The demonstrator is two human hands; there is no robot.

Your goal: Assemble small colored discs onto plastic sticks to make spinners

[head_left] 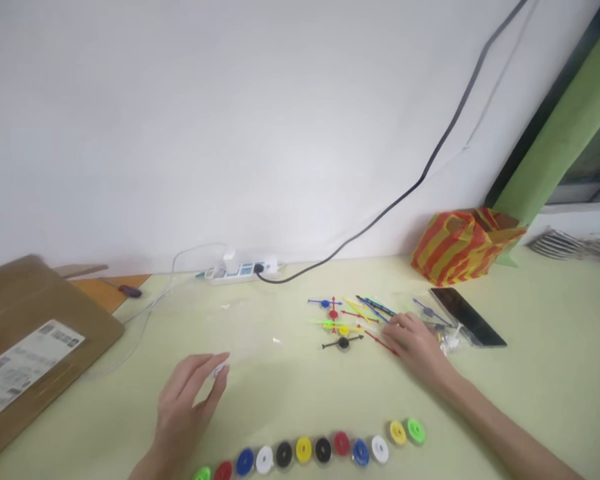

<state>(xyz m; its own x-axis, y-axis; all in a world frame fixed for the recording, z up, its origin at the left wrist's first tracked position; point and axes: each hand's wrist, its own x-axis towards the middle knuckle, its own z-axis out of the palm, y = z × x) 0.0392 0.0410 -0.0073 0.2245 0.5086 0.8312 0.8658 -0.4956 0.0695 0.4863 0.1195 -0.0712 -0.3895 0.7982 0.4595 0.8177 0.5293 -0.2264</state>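
My left hand (190, 393) is raised over the left part of the table, its thumb and fingertips pinching a small white disc (221, 369). On the right, my right hand (414, 343) reaches into a group of coloured plastic arrows, fingers bent down together; whatever they grip is hidden. Near its fingertips lie a red arrow (380, 341) and a blue arrow (373, 308). To their left are spinners with arrows fixed on round bases, among them a black spinner (343, 343) and a blue spinner (325, 303). Several coloured round bases (303, 450) form a row along the near edge.
A cardboard box (40, 353) takes up the left side, with a screwdriver (130, 291) behind it. A power strip (240, 270) with cables lies by the wall. Beyond my right hand are a dark tablet (467, 317), a clear plastic bag (450, 340) and a striped bag (463, 247).
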